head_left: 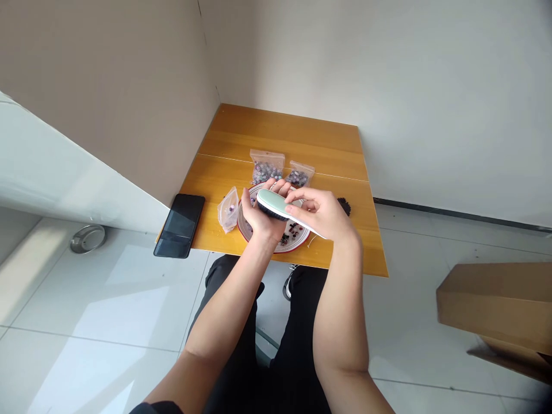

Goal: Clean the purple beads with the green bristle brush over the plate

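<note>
A scrubbing brush (271,199) with a pale green back, dark bristles and a white handle is pinched in my right hand (317,210). My left hand (261,221) is turned palm up beneath it, fingers stretched out, and the bristles seem to rest on the palm. Below both hands lies a white plate (302,237) with a red rim, partly hidden, holding small dark and red beads. Behind the plate lie a larger clear bag of purple and grey beads (266,169) and a smaller bead bag (299,173). Left of the plate is another clear bag (228,211) with few beads.
A black phone (179,225) lies at the left edge of the wooden table (293,129). A dark bristly or beaded thing (344,206) is partly behind my right hand. On the floor are a metal bowl (88,238) at left and a cardboard box (495,296) at right. Walls border the table.
</note>
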Tool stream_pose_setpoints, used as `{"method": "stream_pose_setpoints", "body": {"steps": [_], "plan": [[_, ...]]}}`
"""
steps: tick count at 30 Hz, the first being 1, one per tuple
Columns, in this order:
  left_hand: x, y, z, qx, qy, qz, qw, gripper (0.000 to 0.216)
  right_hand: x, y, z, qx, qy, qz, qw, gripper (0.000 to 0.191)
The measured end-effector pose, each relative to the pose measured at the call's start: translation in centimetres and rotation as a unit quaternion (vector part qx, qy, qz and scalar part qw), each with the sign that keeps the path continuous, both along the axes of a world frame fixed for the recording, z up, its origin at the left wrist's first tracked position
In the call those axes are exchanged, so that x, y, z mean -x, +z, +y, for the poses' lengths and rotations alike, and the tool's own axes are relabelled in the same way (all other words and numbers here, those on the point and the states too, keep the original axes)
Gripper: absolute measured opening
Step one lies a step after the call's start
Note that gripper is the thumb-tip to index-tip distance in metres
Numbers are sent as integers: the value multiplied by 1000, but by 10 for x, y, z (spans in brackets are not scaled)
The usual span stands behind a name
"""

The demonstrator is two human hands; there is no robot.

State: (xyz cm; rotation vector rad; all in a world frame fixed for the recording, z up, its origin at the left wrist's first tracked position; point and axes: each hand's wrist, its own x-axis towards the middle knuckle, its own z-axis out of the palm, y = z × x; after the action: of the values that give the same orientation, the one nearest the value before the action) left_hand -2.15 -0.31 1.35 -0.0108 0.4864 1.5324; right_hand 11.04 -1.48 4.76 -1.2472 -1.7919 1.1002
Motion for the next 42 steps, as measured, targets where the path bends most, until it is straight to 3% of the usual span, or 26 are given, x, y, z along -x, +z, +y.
{"method": "stream_pose_setpoints", "body": {"steps": [3,7,12,20,26,32,36,42], "plan": [[2,-1,0,-12,-1,-17,1000,52,-3,0,0,0,-29,-12,1000,18],[1,-5,0,-11,-2,-12,1000,50,-6,-1,-1,25,-8,-3,1000,21],[-4,-6,0,-39,1,-7,999,48,4,1,1,-10,-18,-22,1000,20],[-3,-5,1,-18,-1,-15,1000,46,-6,-1,0,27,-7,-10,1000,22],[-1,-3,1,-17,-7,-7,1000,47,-3,-3,2,-10,-34,-3,999,22],[0,-3,1,-16,-14,7,1000,47,-6,-1,0,27,-3,6,1000,22],[0,-3,1,-38,-25,-11,999,49,-3,-2,2,3,-12,15,1000,22],[2,-2,2,-3,-8,6,1000,52,-5,-4,2,20,-17,30,999,26]]}}
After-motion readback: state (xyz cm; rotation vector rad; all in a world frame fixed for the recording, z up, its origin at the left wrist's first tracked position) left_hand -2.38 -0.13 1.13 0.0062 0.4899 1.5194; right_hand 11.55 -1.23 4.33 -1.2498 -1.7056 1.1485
